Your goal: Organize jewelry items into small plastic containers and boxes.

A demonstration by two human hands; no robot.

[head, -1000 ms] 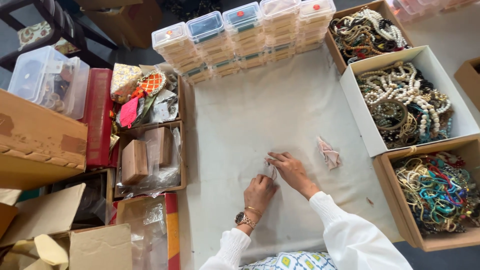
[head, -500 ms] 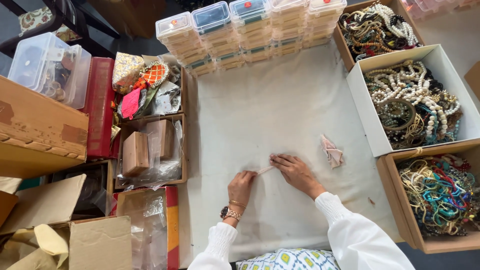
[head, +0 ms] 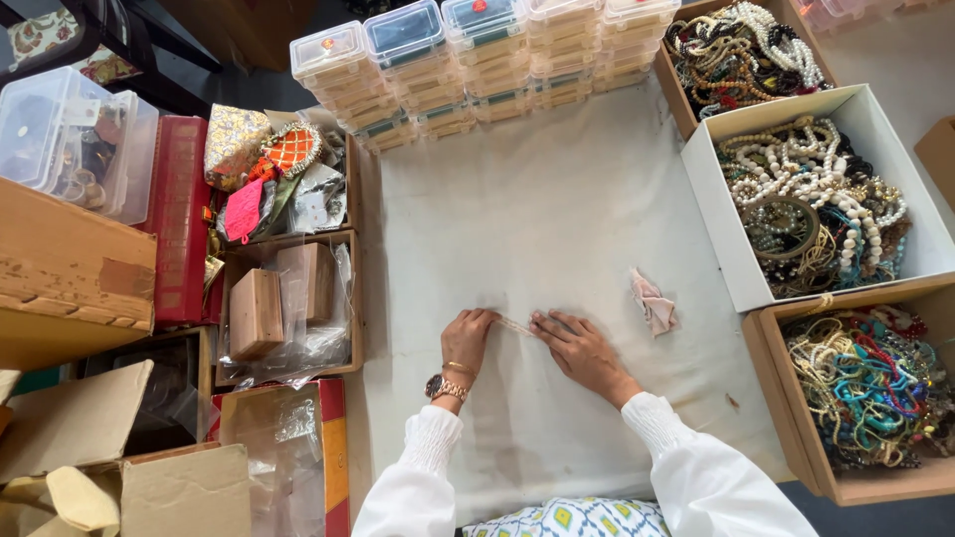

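In the head view we see a small, thin, pale strip (head: pixel 515 324) lying on the off-white cloth (head: pixel 557 209), with its long axis running left to right and its left end slightly farther from us than its right. It spans the gap between our two hands. Our left hand (head: pixel 468 341), with a watch (head: pixel 445 388) at the wrist, has its fingertips pinched narrowly on the left end; our right hand (head: pixel 580 348) lies flatter, its fingertips pressing the right end against the cloth. What the strip is made of is too small to tell.

Just right of the right hand lies a crumpled pinkish scrap (head: pixel 654 301), apart from the fingers. Along the far edge of the cloth stands a row of stacked clear plastic boxes (head: pixel 468 55), some with red or dark spots on their lids. At the right sit three open boxes: a brown one at the far corner holding mixed beads (head: pixel 741 50), a white one with pearl and cream necklaces (head: pixel 816 194), and a near cardboard one with turquoise and red strands (head: pixel 865 388). At the left we see a red flat case (head: pixel 179 229), a tray with small wooden boxes (head: pixel 257 310) under clear wrap, patterned pouches (head: pixel 264 159), and a clear lidded tub (head: pixel 75 139).
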